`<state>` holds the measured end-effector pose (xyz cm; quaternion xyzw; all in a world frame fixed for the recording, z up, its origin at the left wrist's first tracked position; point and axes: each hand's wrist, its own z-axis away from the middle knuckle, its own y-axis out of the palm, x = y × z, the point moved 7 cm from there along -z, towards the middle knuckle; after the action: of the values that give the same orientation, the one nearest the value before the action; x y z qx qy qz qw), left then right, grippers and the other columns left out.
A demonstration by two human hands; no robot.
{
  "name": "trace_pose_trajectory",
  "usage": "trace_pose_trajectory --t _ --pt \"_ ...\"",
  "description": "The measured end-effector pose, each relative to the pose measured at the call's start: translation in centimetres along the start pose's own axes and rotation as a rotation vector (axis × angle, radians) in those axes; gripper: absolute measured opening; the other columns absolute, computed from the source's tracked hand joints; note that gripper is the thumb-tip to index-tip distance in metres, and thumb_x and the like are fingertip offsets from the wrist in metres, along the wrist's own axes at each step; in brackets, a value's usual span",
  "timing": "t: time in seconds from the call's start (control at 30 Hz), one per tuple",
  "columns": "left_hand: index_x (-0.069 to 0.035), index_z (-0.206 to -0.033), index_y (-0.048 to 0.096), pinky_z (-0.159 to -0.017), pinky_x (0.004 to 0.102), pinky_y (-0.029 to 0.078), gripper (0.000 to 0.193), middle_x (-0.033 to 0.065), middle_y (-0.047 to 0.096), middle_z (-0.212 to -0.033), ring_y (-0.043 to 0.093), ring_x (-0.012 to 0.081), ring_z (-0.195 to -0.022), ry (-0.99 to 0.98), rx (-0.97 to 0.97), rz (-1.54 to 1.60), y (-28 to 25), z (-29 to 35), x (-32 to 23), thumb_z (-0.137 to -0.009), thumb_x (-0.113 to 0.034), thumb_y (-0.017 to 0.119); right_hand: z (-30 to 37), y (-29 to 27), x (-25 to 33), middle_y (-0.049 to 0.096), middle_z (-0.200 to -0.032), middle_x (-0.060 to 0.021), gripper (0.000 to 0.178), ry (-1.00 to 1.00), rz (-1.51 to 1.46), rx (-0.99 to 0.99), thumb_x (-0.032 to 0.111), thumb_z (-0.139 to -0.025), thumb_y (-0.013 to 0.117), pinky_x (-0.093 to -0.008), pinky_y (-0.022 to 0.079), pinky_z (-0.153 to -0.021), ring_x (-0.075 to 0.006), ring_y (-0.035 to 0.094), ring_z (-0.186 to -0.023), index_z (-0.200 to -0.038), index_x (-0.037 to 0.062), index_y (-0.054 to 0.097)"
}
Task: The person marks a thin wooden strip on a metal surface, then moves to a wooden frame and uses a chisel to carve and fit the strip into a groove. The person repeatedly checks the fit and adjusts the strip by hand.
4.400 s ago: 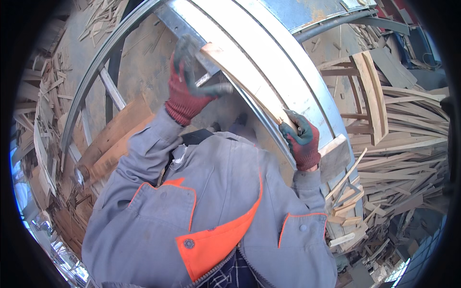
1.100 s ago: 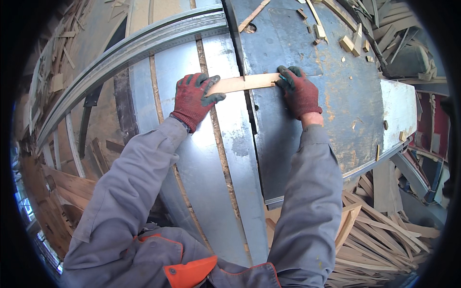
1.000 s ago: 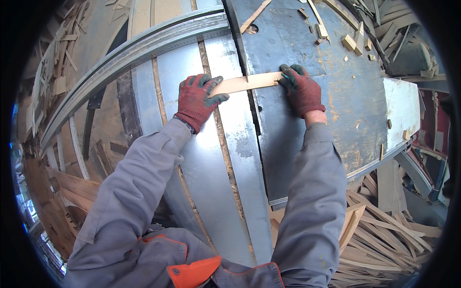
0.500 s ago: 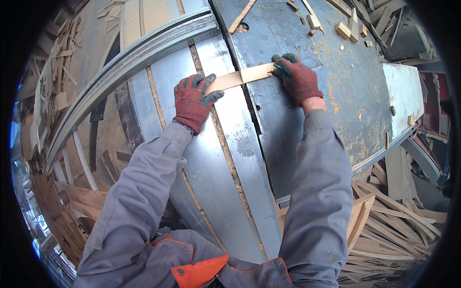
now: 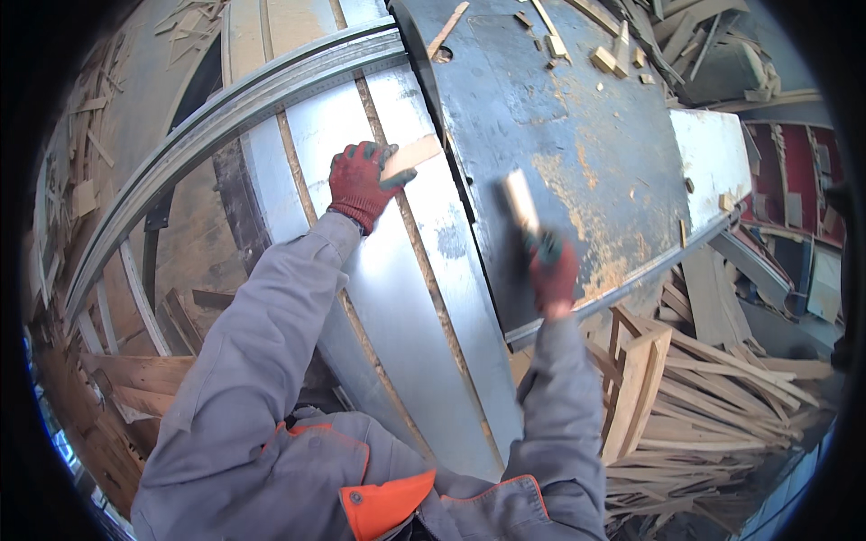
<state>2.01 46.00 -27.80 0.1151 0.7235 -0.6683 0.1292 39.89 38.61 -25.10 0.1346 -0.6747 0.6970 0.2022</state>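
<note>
From where I stand, the work in hand looks partly done: there are two separate pieces of pale wood, one for each of the hands, and I judge the dividing of them to be complete here.

The left hand (image 5: 361, 185) is half closed, the thumb on the near side and the fingers on the far side of a flat wood piece (image 5: 418, 156). This piece lies on the bright metal part of the worktop (image 5: 388, 279), by its right edge. Its free end is just beside the dark slot (image 5: 468, 185); whether it touches the edge, I cannot tell.

The right hand (image 5: 552, 270) is blurred, yet it appears closed around the lower end of a second wood piece (image 5: 520, 200), which points away from the person. Both are over the dark part of the worktop (image 5: 505, 117), the hand toward its near edge. I cannot tell if this piece is lifted or touches the surface, nor how firmly it is held.

What is left, as I judge it, is to put the pieces down, because neither is released yet. Toward the far right corner of the dark part lie small wood blocks (image 5: 603, 59), and a metal rail (image 5: 236, 113) crosses the far side of the bright part.
</note>
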Motion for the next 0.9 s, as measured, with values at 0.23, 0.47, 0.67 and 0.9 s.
trace_pose_trajectory --t 0.23,0.47,0.67,0.9 --pt "0.01 -0.13 0.067 -0.085 0.028 0.059 0.035 0.0146 0.076 -0.119 0.073 0.0166 -0.096 -0.575 0.396 1.696 -0.5 20.9 -1.9 -0.101 -0.008 0.075 38.1 3.3 4.9 0.073 -0.106 -0.0121 0.038 0.292 -0.039 0.023 0.022 -0.082 0.087 -0.0466 0.059 -0.073 -0.0385 0.073 -0.086 -0.115 0.0138 0.071" --pt "0.007 -0.135 0.068 -0.075 0.0214 0.051 0.041 0.0013 0.072 -0.104 0.062 0.0068 -0.087 -0.4 0.81 1.432 -9.8 38.5 -7.4 -0.103 -0.016 0.077 46.3 -4.1 9.1 0.072 -0.112 -0.0113 0.056 0.283 -0.162 -0.167 0.028 -0.082 0.09 -0.0445 0.061 -0.072 -0.0338 0.075 -0.087 -0.131 0.0126 0.069" --pt "0.0 -0.133 0.07 -0.081 0.022 0.053 0.044 0.002 0.072 -0.11 0.063 0.0061 -0.094 -0.093 0.862 1.357 -15.4 47.3 -11.2 -0.1 -0.028 0.081 47.8 -8.3 15.8 0.076 -0.113 -0.0115 0.052 0.209 -0.875 -0.098 0.017 -0.087 0.091 -0.0304 0.059 -0.076 -0.0152 0.073 -0.092 -0.13 -0.0005 0.07" --pt "0.001 -0.135 0.067 -0.083 0.0304 0.055 0.061 0.004 0.071 -0.106 0.063 0.0083 -0.091 -0.053 0.926 1.207 -19.0 54.0 -10.0 -0.109 -0.054 0.059 55.5 -7.2 15.5 0.078 -0.103 -0.0056 0.036 0.313 -1.275 -0.152 0.01 -0.099 0.076 -0.0276 0.056 -0.069 -0.0071 0.066 -0.081 -0.131 -0.0039 0.07"
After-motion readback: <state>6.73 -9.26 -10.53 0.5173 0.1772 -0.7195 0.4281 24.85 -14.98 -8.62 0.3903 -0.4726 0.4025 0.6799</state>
